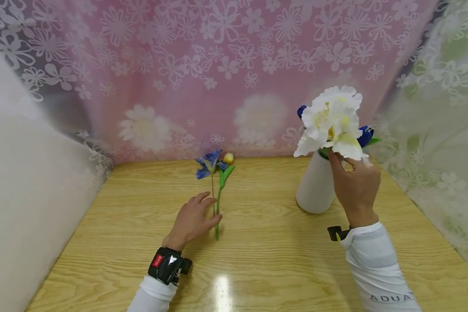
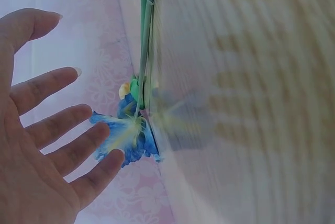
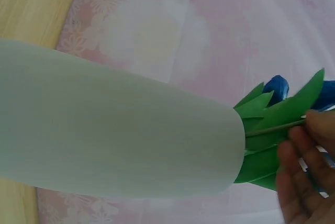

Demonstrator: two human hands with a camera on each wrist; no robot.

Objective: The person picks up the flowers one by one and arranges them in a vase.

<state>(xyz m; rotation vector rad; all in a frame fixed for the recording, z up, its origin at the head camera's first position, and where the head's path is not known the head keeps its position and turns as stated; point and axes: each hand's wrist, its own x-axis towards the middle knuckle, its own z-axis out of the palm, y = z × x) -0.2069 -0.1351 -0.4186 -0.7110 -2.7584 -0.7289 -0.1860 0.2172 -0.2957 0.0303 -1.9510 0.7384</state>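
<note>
My right hand (image 1: 356, 186) pinches the thin stem (image 3: 275, 128) of a large white flower (image 1: 331, 117) just above the mouth of a white vase (image 1: 313, 186). The stem runs down into the vase's opening, and its lower end is hidden inside. Dark blue buds (image 1: 365, 135) and green leaves (image 3: 261, 164) stand in the same vase. Over the table, my left hand (image 1: 193, 219) has its fingers spread beside two stems and grips nothing. Those stems belong to a blue flower (image 1: 208, 164) and a yellowish-white bud (image 1: 229, 157) with green leaves, lying side by side.
The wooden table (image 1: 140, 277) reaches back to a pink floral curtain (image 1: 203, 95). A pale sheet (image 1: 27, 182) borders the left side and a floral white curtain (image 1: 448, 173) the right. The vase stands near the table's back right.
</note>
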